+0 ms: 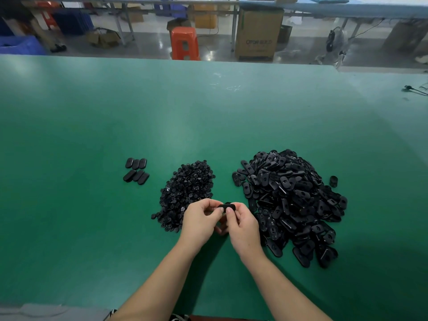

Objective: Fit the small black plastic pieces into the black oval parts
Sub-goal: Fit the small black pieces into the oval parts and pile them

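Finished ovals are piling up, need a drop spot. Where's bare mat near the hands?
Bare green mat lies left of the small-piece pile, below the six finished ovals. More open mat runs beyond both piles. It is crowded between the small-piece pile and the oval heap, where the left hand and right hand hold one oval.

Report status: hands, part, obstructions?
Left hand and right hand both pinch one oval part above the green table. Fit state hidden. Nothing in the way.
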Available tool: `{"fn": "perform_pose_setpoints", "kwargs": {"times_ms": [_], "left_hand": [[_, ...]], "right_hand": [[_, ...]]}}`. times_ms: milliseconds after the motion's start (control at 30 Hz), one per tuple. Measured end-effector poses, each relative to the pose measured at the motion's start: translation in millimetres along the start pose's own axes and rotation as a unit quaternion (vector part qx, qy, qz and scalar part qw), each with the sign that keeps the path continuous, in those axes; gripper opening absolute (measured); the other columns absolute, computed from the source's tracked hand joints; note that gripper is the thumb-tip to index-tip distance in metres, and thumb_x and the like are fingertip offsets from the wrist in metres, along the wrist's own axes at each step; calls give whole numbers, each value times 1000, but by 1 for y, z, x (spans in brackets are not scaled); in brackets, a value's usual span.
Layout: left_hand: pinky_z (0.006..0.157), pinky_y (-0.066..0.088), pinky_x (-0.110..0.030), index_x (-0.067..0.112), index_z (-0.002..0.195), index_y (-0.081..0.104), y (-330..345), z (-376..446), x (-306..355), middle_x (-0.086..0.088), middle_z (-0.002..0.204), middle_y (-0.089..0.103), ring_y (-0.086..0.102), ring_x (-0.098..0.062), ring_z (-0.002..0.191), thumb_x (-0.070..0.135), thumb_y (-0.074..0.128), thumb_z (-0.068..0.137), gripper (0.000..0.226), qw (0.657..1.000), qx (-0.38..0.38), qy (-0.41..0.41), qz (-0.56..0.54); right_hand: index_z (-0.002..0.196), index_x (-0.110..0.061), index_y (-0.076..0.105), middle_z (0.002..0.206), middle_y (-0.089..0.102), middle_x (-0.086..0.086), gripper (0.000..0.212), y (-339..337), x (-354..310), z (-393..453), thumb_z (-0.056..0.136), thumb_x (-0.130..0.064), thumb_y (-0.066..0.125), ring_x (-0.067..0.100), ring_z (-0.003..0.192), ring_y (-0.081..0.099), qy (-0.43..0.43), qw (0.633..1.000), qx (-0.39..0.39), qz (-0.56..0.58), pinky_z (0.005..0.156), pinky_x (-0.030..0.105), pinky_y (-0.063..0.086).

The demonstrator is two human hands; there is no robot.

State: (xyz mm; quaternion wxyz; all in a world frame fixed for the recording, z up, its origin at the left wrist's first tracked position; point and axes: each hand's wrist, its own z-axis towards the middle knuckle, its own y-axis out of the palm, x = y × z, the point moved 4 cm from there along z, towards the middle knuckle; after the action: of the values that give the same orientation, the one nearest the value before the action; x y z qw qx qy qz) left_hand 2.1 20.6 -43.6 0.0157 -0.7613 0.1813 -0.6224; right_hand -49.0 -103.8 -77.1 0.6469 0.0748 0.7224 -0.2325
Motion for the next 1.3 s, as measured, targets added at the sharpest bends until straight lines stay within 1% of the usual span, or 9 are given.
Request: {"fn": "perform_pose_setpoints", "kwargs": {"times_ms": [233, 433, 600, 667, 900, 1000, 1067, 1167, 1300], "left_hand": [[46, 51, -27, 6, 88, 73, 4, -1, 0, -9, 69, 73, 63, -21, 46, 0, 65, 95, 12, 998, -10, -31, -55], [46, 51, -27, -2, 91, 72, 9, 0, -3, -20, 77, 74, 61, -20, 47, -2, 63, 95, 10, 990, -22, -77, -114], [44, 49, -25, -4, 92, 72, 11, 0, -4, -15, 71, 72, 60, -19, 47, -2, 63, 95, 10, 982, -34, -105, -151], [45, 50, -26, -3, 92, 73, 11, 0, -4, -15, 71, 71, 59, -18, 46, -2, 63, 95, 11, 981, -37, -111, -157], [49, 54, -28, -4, 96, 73, 10, -1, -5, -18, 75, 72, 60, -21, 50, -1, 64, 95, 9, 976, -49, -124, -172], [50, 55, -28, -4, 96, 72, 10, 0, -6, -18, 74, 72, 60, -21, 50, -2, 64, 94, 8, 977, -49, -124, -169], [50, 55, -27, -3, 96, 72, 9, 1, -8, -18, 75, 73, 61, -21, 49, -1, 65, 94, 7, 978, -48, -121, -160], [50, 55, -27, -3, 95, 72, 8, 3, -10, -17, 75, 73, 62, -20, 49, -1, 66, 94, 6, 981, -45, -115, -151], [51, 56, -28, -3, 94, 71, 7, 4, -11, -25, 82, 73, 63, -23, 52, -1, 67, 93, 4, 983, -40, -109, -143]], "right_hand": [[93, -25, 64, 80, 75, 0, 14, -1, 0, -1, 102, -19, 56, 21, 71, 69, 7, 1000, 6, 20, 76, 56, 58], [112, -29, 67, 87, 77, -5, 18, -1, 2, -1, 102, -19, 57, 12, 74, 72, 13, 999, 9, 34, 78, 47, 61], [113, -30, 66, 79, 74, -11, 19, -1, 2, -1, 102, -19, 56, 5, 65, 66, 9, 999, 18, 34, 69, 32, 58], [112, -32, 66, 76, 73, -12, 19, -1, 2, 0, 102, -19, 56, 4, 62, 64, 11, 999, 19, 34, 66, 29, 57], [112, -26, 69, 80, 75, -9, 17, -1, 2, 0, 101, -19, 57, 4, 65, 66, 13, 999, 22, 33, 67, 28, 56], [108, -29, 69, 80, 75, -8, 17, -2, 1, -1, 101, -18, 58, 4, 65, 66, 9, 999, 20, 30, 68, 29, 57], [106, -31, 68, 81, 75, -7, 16, -2, 0, -1, 101, -19, 58, 6, 67, 67, 6, 1000, 12, 23, 69, 32, 59], [107, -27, 67, 81, 74, -5, 13, -2, 0, -1, 100, -19, 59, 9, 69, 68, 3, 1000, -3, 19, 72, 40, 61], [107, -25, 67, 84, 75, -5, 12, -1, 0, -1, 100, -19, 59, 12, 76, 70, 4, 1000, -8, 24, 74, 39, 61]]}}
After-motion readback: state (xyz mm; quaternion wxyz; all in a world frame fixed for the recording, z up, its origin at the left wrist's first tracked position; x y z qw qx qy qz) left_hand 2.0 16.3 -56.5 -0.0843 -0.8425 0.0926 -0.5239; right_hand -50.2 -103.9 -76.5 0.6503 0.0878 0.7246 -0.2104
